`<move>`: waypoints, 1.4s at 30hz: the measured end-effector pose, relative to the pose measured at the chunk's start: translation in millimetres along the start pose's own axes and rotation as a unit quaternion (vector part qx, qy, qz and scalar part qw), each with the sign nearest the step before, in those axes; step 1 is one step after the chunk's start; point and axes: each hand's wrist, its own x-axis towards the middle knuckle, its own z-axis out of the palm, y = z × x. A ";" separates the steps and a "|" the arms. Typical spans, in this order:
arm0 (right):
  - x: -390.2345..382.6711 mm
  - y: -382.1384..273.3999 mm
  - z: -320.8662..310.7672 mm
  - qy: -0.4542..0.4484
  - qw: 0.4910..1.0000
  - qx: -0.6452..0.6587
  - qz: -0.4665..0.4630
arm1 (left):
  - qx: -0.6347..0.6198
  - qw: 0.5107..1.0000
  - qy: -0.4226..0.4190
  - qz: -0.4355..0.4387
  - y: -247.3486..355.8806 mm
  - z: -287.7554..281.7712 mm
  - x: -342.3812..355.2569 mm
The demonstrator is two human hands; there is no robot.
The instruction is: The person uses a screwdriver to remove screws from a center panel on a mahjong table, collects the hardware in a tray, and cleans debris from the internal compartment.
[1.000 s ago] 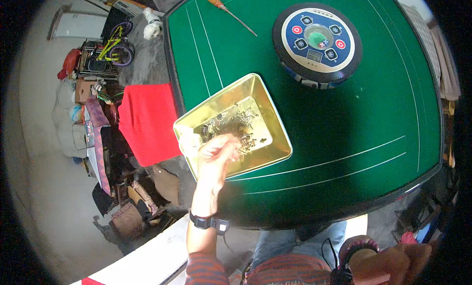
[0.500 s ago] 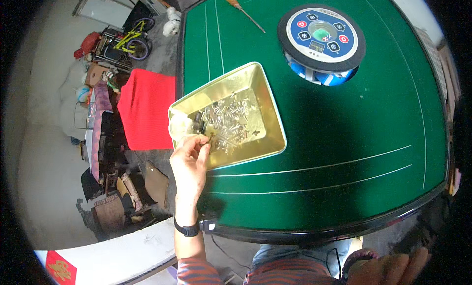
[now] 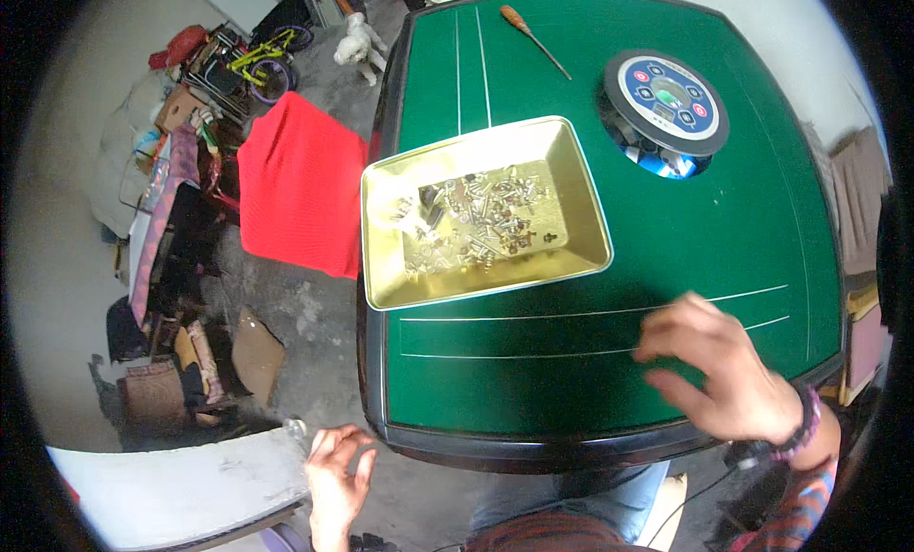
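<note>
A gold-coloured metal tin [image 3: 486,295] lies on the green felt table [image 3: 533,385], near its left edge. Inside are many loose screws [image 3: 490,209] and a small dark cylindrical piece [image 3: 433,216]. My left hand [image 3: 338,476] is off the table at the lower left, fingers loosely curled and thumb apart, beside the edge of a white surface. Close to its fingertips is a small pale object [image 3: 297,426], too small to make out. My right hand [image 3: 709,371] hovers over the near right of the felt, fingers bent and apart, with nothing seen in it.
A round control console [image 3: 666,105] rises from the table's middle. A screwdriver with a wooden handle [image 3: 514,19] lies at the far side. Left of the table stands a red-covered chair [image 3: 300,190]; a white dog [image 3: 357,48] is beyond it. The white surface [image 3: 190,490] fills the lower left.
My left hand has left the tin and moved down past the table's edge. My right hand has come up over the felt. The view has shifted, and the dog shows more fully.
</note>
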 end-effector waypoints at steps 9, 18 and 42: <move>92.9 42.4 71.6 -0.031 0.974 -0.213 -0.074 | -0.187 0.976 0.076 0.085 25.1 48.7 45.0; 82.7 30.8 64.2 -0.067 0.973 -0.213 -0.059 | -0.266 0.955 0.081 0.105 29.4 83.4 59.0; 168.3 44.2 71.3 -0.080 0.989 -0.119 0.032 | -0.227 0.967 0.063 0.097 24.0 84.4 57.8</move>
